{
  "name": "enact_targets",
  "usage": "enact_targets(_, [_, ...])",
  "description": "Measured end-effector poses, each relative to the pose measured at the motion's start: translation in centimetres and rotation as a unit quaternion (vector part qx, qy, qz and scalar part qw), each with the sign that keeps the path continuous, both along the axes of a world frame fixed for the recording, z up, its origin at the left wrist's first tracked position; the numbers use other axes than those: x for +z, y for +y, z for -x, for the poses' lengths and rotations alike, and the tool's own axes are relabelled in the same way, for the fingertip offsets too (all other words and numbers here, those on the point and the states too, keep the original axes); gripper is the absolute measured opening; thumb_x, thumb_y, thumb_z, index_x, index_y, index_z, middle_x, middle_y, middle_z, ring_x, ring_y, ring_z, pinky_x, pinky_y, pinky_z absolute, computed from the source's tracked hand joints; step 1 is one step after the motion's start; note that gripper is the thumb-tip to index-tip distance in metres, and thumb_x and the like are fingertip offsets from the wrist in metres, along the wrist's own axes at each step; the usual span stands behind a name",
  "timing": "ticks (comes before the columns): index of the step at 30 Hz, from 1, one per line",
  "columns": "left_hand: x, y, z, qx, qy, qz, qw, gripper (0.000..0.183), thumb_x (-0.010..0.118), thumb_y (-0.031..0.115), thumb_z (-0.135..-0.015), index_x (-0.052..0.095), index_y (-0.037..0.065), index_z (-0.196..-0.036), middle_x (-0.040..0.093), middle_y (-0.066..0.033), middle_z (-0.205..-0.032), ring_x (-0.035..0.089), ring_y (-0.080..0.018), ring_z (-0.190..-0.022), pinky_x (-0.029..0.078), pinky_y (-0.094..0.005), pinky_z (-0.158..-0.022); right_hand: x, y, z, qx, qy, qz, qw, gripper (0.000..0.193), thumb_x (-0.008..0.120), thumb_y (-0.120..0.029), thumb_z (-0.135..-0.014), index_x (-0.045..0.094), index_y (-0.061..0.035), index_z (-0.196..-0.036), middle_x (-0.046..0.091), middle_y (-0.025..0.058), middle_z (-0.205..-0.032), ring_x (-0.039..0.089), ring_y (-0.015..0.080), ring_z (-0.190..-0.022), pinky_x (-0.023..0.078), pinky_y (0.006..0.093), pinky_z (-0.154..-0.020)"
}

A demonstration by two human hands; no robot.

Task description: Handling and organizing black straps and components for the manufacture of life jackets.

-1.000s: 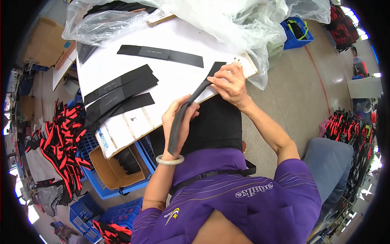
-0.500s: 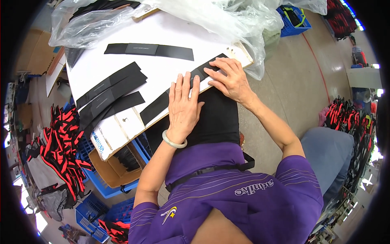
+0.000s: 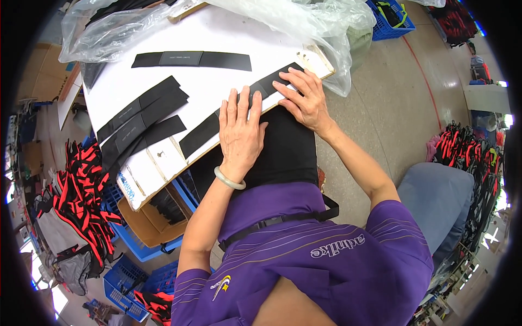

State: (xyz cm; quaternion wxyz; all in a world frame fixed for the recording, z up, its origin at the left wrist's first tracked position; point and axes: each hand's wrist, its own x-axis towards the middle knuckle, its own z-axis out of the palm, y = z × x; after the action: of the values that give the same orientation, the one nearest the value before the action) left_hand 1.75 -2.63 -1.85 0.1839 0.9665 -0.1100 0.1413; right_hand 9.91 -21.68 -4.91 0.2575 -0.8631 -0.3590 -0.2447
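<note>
Head view, read as a dial: I see the left hand at 11 o'clock lying flat, fingers outstretched, and the right hand at 1, loosely spread, fingertips down. Both touch a black strip at 12, along the edge of a white table. More strips overlap at 10. Beyond, I find a cardboard box at 8 and red-lined grey floor at 2.

Strips are black with pale print, tabletop white, shirt purple with thin pale stripes, bangle off-white, garment heap red-and-black.
</note>
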Motion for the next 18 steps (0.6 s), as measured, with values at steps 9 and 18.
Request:
enact_targets(9, [0.0, -0.6, -0.2, 0.008, -0.002, -0.023, 1.000, 0.067, 0.072, 0.014, -0.075, 0.044, 0.003, -0.134, 0.037, -0.0175, -0.144, 0.030, -0.0353, -0.137, 0.024, -0.0480, -0.112, -0.6, 0.1, 0.1, -0.009, 0.004, -0.024, 1.000, 0.036, 0.072, -0.027, -0.078, 0.068, -0.0191, -0.113, 0.059, 0.0008, -0.124, 0.049, 0.0215, -0.120, 0.033, 0.0422, -0.105])
enact_targets(18, [-1.4, -3.0, -0.6, 0.045, -0.040, 0.008, 0.998, 0.066, 0.069, 0.010, -0.075, 0.040, -0.007, -0.133, 0.035, -0.0245, -0.143, 0.029, -0.0397, -0.137, 0.020, -0.0529, -0.112, -0.8, 0.3, 0.1, -0.010, 0.005, -0.028, 1.000, 0.037, 0.072, -0.027, -0.078, 0.068, -0.0195, -0.115, 0.059, 0.0004, -0.124, 0.049, 0.0216, -0.121, 0.032, 0.0419, -0.105])
